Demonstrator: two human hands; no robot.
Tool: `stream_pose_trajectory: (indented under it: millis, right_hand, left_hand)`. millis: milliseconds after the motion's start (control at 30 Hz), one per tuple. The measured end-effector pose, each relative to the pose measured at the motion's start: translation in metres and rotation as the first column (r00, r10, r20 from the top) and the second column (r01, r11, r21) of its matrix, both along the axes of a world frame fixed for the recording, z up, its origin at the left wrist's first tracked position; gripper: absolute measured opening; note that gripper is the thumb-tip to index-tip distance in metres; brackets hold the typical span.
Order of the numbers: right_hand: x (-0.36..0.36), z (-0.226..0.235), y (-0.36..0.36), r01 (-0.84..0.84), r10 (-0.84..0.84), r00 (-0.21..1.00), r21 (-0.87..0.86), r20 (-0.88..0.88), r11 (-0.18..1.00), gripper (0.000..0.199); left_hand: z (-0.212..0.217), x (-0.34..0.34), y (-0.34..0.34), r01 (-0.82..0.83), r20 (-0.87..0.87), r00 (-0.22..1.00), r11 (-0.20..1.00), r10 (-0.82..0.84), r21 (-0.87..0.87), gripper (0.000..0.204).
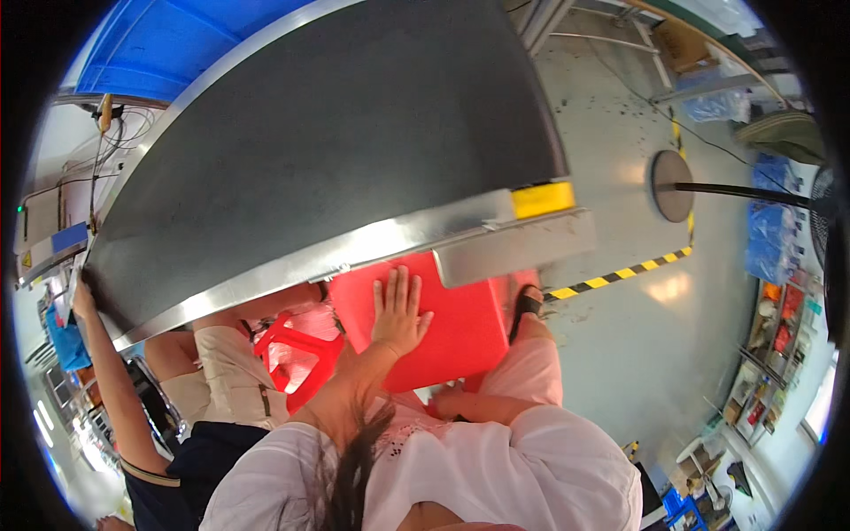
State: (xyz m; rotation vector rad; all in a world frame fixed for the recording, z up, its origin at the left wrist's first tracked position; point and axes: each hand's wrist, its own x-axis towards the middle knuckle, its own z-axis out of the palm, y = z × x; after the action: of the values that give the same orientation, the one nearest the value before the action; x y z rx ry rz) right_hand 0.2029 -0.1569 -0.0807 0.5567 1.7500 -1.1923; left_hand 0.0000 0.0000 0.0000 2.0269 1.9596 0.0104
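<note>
A boxy red plastic piece (460, 327) with a smooth flat face sits in front of my body, just under the edge of a black conveyor belt (354, 124). My left hand (400, 319) lies flat on that face, fingers stretched out and slightly spread, holding nothing. Close to my lap, my right hand (445, 402) is at the near edge of the red piece. Its fingers are mostly hidden, so their grip cannot be made out.
The conveyor's metal rim (372, 241) and a metal plate (518, 246) border the near side. On my left, a co-worker in beige shorts (230, 380) reaches toward the belt's far-left end. Beside them stands a red plastic stool (301, 350). Striped floor tape (620, 273) and a fan's round base (673, 186) lie right.
</note>
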Motion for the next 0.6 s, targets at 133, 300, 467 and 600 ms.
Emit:
stream_pose_trajectory:
  millis: [133,300,467,600]
  right_hand:
    - [-0.033,0.034,0.076,-0.218,0.19,0.972,-0.227,-0.139,0.949,0.046]
    - [-0.003,-0.098,0.01,-0.047,0.033,0.996,-0.175,-0.085,0.983,0.046]
    - [0.011,-0.092,0.049,-0.185,0.172,0.976,-0.088,-0.136,0.979,0.044]
    - [-0.033,-0.051,0.094,-0.249,0.236,0.958,-0.066,-0.161,0.966,0.043]
  left_hand:
    - [0.014,-0.018,-0.012,-0.078,-0.043,0.996,0.997,0.078,-0.006,0.076]
    - [0.015,-0.01,0.005,-0.059,-0.031,0.998,0.995,0.061,0.083,0.076]
    - [0.009,-0.015,0.003,-0.124,0.013,0.992,0.961,0.125,0.247,0.07]
    - [0.072,-0.004,-0.016,-0.246,0.201,0.953,0.966,0.227,0.075,0.058]
